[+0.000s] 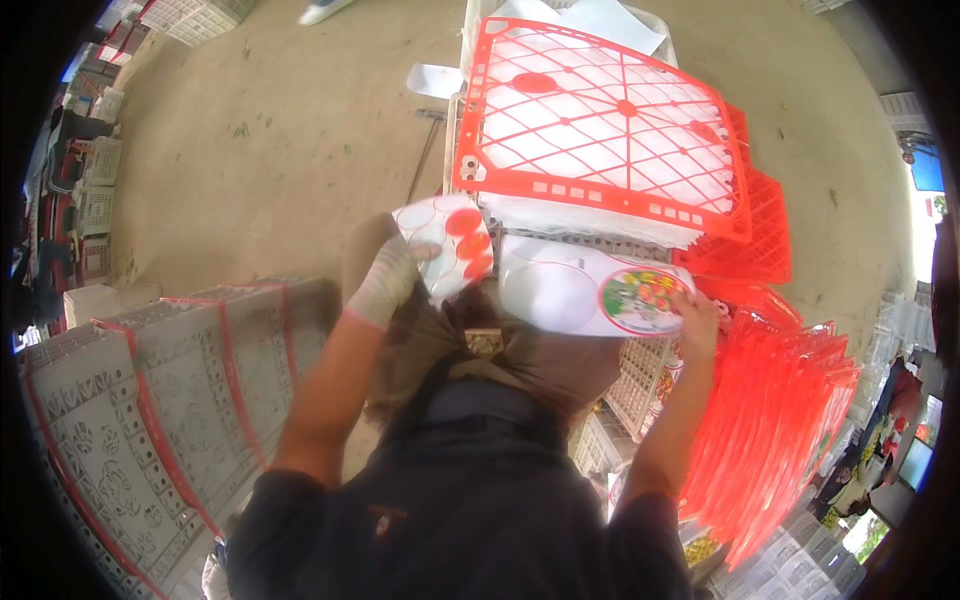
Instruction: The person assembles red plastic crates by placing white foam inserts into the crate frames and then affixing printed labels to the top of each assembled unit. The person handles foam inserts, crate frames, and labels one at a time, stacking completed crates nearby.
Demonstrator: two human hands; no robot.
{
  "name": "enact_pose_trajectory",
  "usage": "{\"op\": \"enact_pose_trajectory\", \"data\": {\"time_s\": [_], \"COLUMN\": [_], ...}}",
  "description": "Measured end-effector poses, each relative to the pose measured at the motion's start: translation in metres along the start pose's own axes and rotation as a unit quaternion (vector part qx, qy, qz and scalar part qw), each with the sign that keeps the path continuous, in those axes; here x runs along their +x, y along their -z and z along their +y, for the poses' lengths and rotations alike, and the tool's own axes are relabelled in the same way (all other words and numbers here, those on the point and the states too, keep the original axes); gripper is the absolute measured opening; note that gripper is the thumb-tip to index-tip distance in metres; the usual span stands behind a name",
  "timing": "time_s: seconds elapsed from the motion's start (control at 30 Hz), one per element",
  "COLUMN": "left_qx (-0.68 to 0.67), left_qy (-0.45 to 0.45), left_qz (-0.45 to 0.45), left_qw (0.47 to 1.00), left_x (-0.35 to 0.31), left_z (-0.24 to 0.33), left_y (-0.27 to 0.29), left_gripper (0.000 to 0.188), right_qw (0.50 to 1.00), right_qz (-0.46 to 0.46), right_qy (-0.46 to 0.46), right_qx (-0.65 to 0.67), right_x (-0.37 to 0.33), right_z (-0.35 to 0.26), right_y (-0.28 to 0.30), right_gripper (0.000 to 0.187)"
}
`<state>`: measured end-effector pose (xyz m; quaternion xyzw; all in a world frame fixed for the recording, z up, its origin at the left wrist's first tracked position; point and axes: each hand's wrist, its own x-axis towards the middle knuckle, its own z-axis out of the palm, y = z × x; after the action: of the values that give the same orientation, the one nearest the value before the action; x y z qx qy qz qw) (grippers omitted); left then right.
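Note:
My left hand (398, 275), in a whitish glove, grips the left edge of a white printed sheet (466, 262) with red and pale circles. Against the right end of a second, longer white sheet (545, 285) my bare right hand (698, 316) is closed. That sheet carries an oval picture of fruit and appears slightly curved. Both sheets are over my lap, close together at their inner ends. Just beyond them lies a red plastic lattice lid (627, 108), over a pile of thin white material (590, 219).
Many red lattice panels (770, 420) stand stacked by my right arm. Grey-white crates with red edging (150, 440) line my left side. Loose white sheets (610, 25) lie at the far end of the lid, and a thin-handled tool (424, 150) is on the floor.

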<state>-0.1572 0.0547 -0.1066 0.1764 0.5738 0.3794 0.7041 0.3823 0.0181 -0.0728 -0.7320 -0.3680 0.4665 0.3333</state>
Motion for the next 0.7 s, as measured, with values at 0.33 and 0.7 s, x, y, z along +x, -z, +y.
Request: {"op": "enact_pose_trajectory", "data": {"time_s": [0.33,0.7], "left_qx": [0.361,0.457], "left_qy": [-0.006,-0.257], "left_qz": [0.293,0.306], "left_qw": [0.885,0.794], "left_x": [0.132,0.069], "left_z": [-0.025,-0.028], "left_y": [-0.027,-0.049], "left_gripper": [0.064,0.069], "right_qw": [0.999,0.998], "right_qz": [0.022,-0.023], "right_qy": [-0.024,-0.005], "right_qx": [-0.015,0.065], "right_x": [-0.114,-0.136], "right_z": [-0.056,-0.066], "right_y": [0.069,0.082], "right_gripper": [0.028,0.03]}}
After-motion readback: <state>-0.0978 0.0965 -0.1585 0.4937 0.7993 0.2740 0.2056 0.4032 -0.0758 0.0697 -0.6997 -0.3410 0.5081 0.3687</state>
